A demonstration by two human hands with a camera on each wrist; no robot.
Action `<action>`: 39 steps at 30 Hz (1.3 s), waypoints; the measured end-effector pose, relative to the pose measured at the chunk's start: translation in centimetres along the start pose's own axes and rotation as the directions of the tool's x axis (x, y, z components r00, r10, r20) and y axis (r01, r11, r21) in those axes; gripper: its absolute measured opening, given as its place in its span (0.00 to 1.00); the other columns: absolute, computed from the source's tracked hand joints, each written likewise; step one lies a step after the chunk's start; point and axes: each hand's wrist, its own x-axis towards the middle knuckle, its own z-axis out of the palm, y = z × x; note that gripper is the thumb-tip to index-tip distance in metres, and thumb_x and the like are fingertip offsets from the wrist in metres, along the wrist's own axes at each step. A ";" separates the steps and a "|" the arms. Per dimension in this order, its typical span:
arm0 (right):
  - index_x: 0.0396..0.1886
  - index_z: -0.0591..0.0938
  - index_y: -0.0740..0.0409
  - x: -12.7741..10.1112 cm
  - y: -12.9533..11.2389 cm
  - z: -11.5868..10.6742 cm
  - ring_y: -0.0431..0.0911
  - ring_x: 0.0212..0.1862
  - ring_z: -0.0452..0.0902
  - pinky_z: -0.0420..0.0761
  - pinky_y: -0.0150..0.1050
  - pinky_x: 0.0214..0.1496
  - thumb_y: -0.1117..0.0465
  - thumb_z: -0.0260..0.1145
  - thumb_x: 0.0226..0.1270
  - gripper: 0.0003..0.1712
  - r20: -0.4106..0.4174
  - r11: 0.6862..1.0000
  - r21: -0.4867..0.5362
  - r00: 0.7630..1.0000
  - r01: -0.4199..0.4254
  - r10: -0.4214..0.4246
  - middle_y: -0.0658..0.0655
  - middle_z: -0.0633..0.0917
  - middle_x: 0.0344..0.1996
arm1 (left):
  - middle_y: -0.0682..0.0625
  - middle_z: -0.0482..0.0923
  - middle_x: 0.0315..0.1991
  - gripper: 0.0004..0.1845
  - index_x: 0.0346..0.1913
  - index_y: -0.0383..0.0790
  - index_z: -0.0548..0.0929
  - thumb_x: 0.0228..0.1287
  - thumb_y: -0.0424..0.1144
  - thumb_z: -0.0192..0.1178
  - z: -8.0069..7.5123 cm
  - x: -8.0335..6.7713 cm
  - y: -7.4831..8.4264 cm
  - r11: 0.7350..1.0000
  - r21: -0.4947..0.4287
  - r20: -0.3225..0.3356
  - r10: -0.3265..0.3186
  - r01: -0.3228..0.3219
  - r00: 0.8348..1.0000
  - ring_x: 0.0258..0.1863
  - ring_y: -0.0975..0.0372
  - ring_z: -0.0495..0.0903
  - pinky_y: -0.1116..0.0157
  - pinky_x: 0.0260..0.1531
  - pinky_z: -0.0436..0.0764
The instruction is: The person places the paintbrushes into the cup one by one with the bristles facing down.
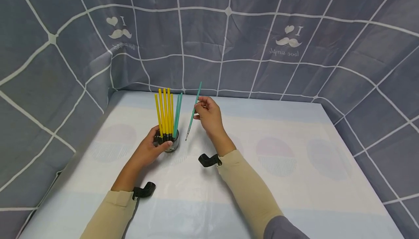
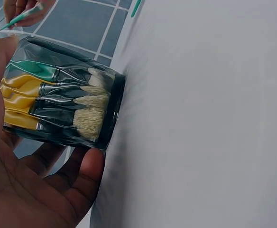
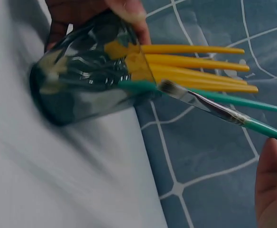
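Observation:
My left hand (image 1: 152, 151) grips a clear glass jar (image 2: 111, 111), thumb on one side and fingers round the other. Several yellow-handled paintbrushes (image 1: 166, 113) and a couple of teal-handled paintbrushes (image 1: 178, 117) stand in it, bristles down and handles up. To the right of the jar, my right hand (image 1: 209, 117) pinches another teal paintbrush (image 3: 216, 108) by its handle. That brush tilts with its bristle tip (image 3: 169, 88) low, beside the jar and outside it. Whether the jar's base touches the table is hard to tell.
A pale cloth with faint round prints covers the table (image 1: 278, 191). Grey curtains (image 1: 203, 31) with white grid lines enclose its back and sides. A black wrist mount (image 1: 144, 190) sticks out from the left sleeve, another mount (image 1: 208, 160) from the right.

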 end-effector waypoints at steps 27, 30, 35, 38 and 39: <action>0.56 0.77 0.65 -0.1 1.9 3.8 0.46 0.37 0.79 0.81 0.38 0.41 0.68 0.59 0.73 0.15 -0.010 0.992 -0.063 0.993 0.114 -0.115 0.52 0.79 0.36 | 0.38 0.66 0.68 0.46 0.78 0.46 0.52 0.65 0.55 0.65 0.1 0.1 0.2 1.000 -0.022 -0.019 0.007 -0.007 1.000 0.62 0.42 0.70 0.41 0.59 0.67; 0.56 0.77 0.64 -0.4 2.0 3.7 0.57 0.40 0.79 0.81 0.42 0.44 0.67 0.58 0.73 0.14 0.008 0.988 -0.087 0.992 0.128 -0.127 0.52 0.79 0.36 | 0.38 0.65 0.68 0.46 0.78 0.46 0.52 0.65 0.56 0.65 0.0 0.1 0.2 1.000 -0.021 -0.014 0.004 -0.004 1.000 0.62 0.42 0.70 0.41 0.59 0.67; 0.56 0.77 0.62 -0.9 2.0 3.7 0.63 0.42 0.78 0.81 0.44 0.44 0.66 0.58 0.74 0.14 0.022 0.986 -0.108 0.992 0.126 -0.124 0.54 0.79 0.37 | 0.38 0.66 0.68 0.47 0.78 0.47 0.51 0.65 0.56 0.65 -0.1 0.1 0.3 1.000 -0.025 -0.004 0.002 -0.002 1.000 0.61 0.43 0.71 0.42 0.57 0.68; 0.56 0.77 0.61 -1.2 2.3 3.8 0.54 0.39 0.78 0.80 0.37 0.42 0.66 0.59 0.74 0.14 0.039 0.985 -0.131 0.993 0.116 -0.112 0.53 0.79 0.37 | 0.38 0.67 0.67 0.46 0.78 0.47 0.52 0.66 0.55 0.65 0.0 0.0 0.2 1.000 -0.029 -0.005 0.005 -0.005 1.000 0.60 0.44 0.72 0.42 0.56 0.69; 0.56 0.77 0.61 -1.3 2.4 3.8 0.51 0.38 0.78 0.80 0.36 0.41 0.66 0.59 0.74 0.14 0.047 0.984 -0.138 0.993 0.113 -0.108 0.53 0.79 0.37 | 0.38 0.68 0.66 0.46 0.78 0.47 0.52 0.66 0.55 0.65 0.0 0.0 0.2 1.000 -0.030 -0.007 0.008 -0.009 1.000 0.59 0.43 0.72 0.43 0.56 0.69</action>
